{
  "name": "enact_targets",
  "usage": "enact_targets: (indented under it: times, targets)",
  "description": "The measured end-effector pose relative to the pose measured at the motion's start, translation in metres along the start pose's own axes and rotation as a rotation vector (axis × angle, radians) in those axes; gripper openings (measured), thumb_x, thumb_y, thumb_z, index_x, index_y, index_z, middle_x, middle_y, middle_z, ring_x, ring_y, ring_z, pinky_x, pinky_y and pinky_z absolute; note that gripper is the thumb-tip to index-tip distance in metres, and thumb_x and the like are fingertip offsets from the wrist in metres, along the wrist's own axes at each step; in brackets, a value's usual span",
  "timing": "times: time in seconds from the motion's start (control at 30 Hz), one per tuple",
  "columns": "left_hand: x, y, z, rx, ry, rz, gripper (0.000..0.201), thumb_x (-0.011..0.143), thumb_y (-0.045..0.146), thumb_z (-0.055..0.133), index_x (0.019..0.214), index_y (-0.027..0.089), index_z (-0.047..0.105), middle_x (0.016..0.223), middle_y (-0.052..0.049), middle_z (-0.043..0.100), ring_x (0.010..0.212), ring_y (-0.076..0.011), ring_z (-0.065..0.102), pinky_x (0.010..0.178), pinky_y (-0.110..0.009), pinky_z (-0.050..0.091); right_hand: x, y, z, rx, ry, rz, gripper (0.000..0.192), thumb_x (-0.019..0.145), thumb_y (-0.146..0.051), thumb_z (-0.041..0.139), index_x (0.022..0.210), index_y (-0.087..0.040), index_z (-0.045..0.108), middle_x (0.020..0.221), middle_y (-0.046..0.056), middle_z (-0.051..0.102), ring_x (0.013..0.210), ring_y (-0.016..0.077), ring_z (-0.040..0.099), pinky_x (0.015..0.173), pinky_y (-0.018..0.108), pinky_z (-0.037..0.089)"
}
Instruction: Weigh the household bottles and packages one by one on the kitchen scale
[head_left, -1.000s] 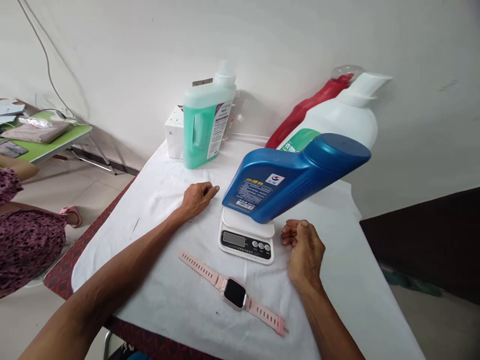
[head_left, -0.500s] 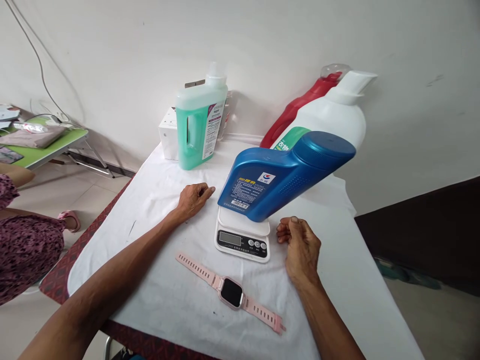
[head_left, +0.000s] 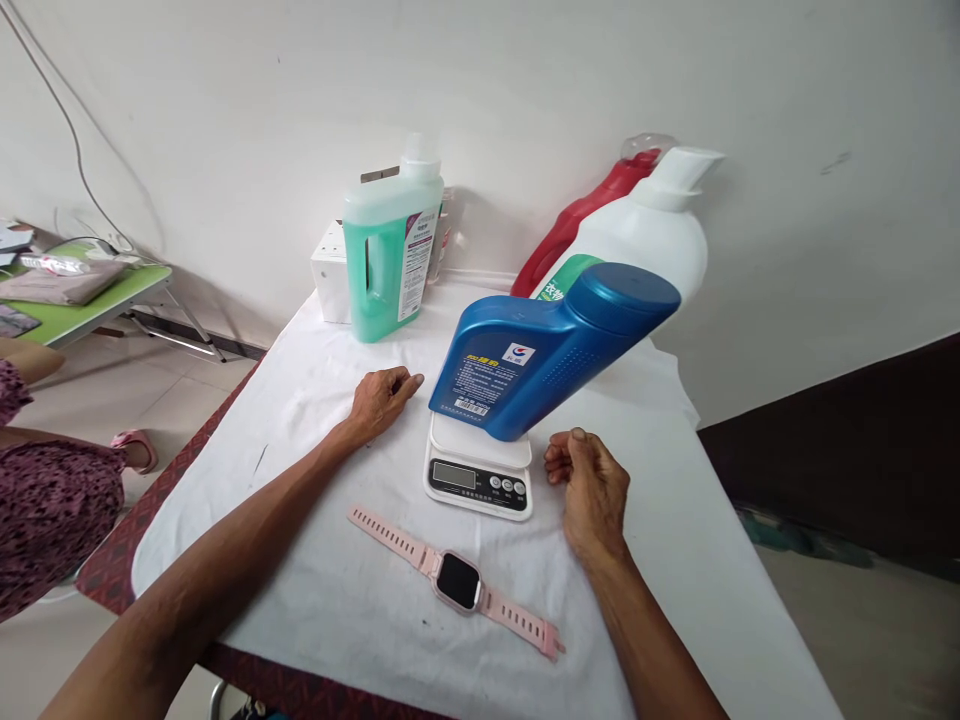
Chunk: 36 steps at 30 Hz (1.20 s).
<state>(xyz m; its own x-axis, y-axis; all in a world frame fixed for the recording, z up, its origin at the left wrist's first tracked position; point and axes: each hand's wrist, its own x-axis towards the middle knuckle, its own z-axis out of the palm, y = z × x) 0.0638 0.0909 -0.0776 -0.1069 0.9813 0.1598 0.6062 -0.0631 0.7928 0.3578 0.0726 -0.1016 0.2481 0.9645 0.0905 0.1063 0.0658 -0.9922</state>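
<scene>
Blue detergent bottle [head_left: 551,345] sits on the kitchen scale [head_left: 478,472], mid-weighing. Left hand [head_left: 382,398] rests loosely curled and empty beside it, right hand [head_left: 589,485] loosely fisted, empty. Next move calls for reading the display.

A green jug [head_left: 390,255], white box [head_left: 330,285], and red bottle [head_left: 577,225] are standing at 12 o'clock; a green side table [head_left: 97,295] is sitting at 9 o'clock.
</scene>
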Motion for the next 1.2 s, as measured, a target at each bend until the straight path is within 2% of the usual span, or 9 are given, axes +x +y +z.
enact_targets:
  times: [0.17, 0.3, 0.37, 0.47, 0.57, 0.73, 0.8, 1.0, 1.2]
  targets:
    - [0.000, -0.001, -0.001, -0.076, 0.016, -0.005, 0.054, 0.101, 0.062, 0.039, 0.069, 0.021, 0.055, 0.060, 0.002, 0.048, 0.058, -0.0143, 0.046, 0.062, -0.030, 0.035, 0.001, 0.000, 0.003, 0.007, 0.002, -0.011, 0.059, 0.088, -0.078, 0.067, 0.078, -0.020, 0.069, 0.068, 0.000, 0.062, 0.061, 0.0135, 0.053, 0.057, 0.028, 0.043]
    - [-0.001, 0.013, -0.006, -0.335, 0.049, -0.068, 0.057, 0.096, 0.072, 0.046, 0.077, 0.020, 0.058, 0.068, 0.000, 0.054, 0.059, -0.0146, 0.051, 0.058, -0.029, 0.042, 0.001, 0.000, 0.005, 0.009, -0.003, -0.018, 0.062, 0.088, -0.080, 0.064, 0.075, -0.020, 0.066, 0.066, 0.000, 0.061, 0.060, 0.0140, 0.053, 0.055, 0.027, 0.042]
    - [-0.003, 0.031, -0.015, -0.415, 0.080, -0.023, 0.055, 0.094, 0.073, 0.053, 0.089, 0.019, 0.062, 0.084, -0.004, 0.064, 0.071, -0.0168, 0.061, 0.064, -0.030, 0.050, 0.001, -0.002, 0.005, 0.004, -0.007, -0.022, 0.062, 0.088, -0.081, 0.063, 0.075, -0.020, 0.066, 0.065, 0.000, 0.060, 0.059, 0.0141, 0.052, 0.054, 0.027, 0.041]
    - [-0.002, 0.064, -0.031, -0.343, 0.083, 0.146, 0.058, 0.085, 0.067, 0.075, 0.120, 0.021, 0.065, 0.121, -0.010, 0.070, 0.106, -0.0239, 0.067, 0.088, -0.037, 0.056, -0.003, -0.008, 0.005, -0.015, -0.021, -0.025, 0.061, 0.092, -0.078, 0.059, 0.070, -0.021, 0.062, 0.060, -0.001, 0.056, 0.056, 0.0134, 0.048, 0.053, 0.027, 0.037]
    - [0.009, 0.090, -0.044, -0.233, -0.032, 0.272, 0.083, 0.067, 0.053, 0.095, 0.136, 0.023, 0.061, 0.139, -0.014, 0.067, 0.125, -0.0322, 0.064, 0.101, -0.046, 0.055, -0.009, -0.016, 0.005, -0.045, -0.027, -0.035, 0.065, 0.096, -0.075, 0.055, 0.059, -0.022, 0.053, 0.052, -0.004, 0.045, 0.051, 0.0118, 0.039, 0.052, 0.028, 0.031]
    - [0.034, 0.109, -0.048, -0.302, -0.372, 0.262, 0.061, 0.071, 0.039, 0.093, 0.125, 0.020, 0.070, 0.114, -0.009, 0.078, 0.105, -0.0288, 0.075, 0.091, -0.043, 0.062, -0.015, -0.024, 0.008, -0.043, -0.050, -0.046, 0.068, 0.092, -0.078, 0.058, 0.055, -0.022, 0.048, 0.051, -0.004, 0.041, 0.052, 0.0121, 0.038, 0.055, 0.030, 0.031]
    - [0.037, 0.115, -0.047, -0.282, -0.377, 0.249, 0.057, 0.069, 0.036, 0.094, 0.120, 0.019, 0.073, 0.108, -0.007, 0.080, 0.100, -0.0272, 0.076, 0.087, -0.040, 0.063, -0.014, -0.025, 0.008, -0.021, -0.041, -0.040, 0.068, 0.092, -0.079, 0.056, 0.054, -0.023, 0.048, 0.052, -0.003, 0.042, 0.053, 0.0128, 0.039, 0.056, 0.030, 0.032]
    - [0.029, 0.130, -0.029, -0.223, -0.227, 0.270, 0.060, 0.065, 0.038, 0.097, 0.116, 0.017, 0.074, 0.103, -0.007, 0.080, 0.093, -0.0245, 0.074, 0.082, -0.037, 0.061, -0.003, -0.026, 0.005, 0.075, 0.117, 0.006, 0.070, 0.096, -0.080, 0.047, 0.054, -0.025, 0.042, 0.050, -0.003, 0.040, 0.050, 0.0127, 0.037, 0.053, 0.030, 0.031]
    - [0.045, 0.163, 0.014, -0.183, -0.214, 0.389, 0.059, 0.064, 0.042, 0.097, 0.110, 0.016, 0.073, 0.099, -0.005, 0.077, 0.090, -0.0222, 0.071, 0.081, -0.033, 0.057, 0.010, -0.020, 0.000, 0.134, 0.284, 0.021, 0.070, 0.095, -0.084, 0.043, 0.055, -0.026, 0.040, 0.052, -0.003, 0.040, 0.051, 0.0128, 0.037, 0.051, 0.030, 0.033]
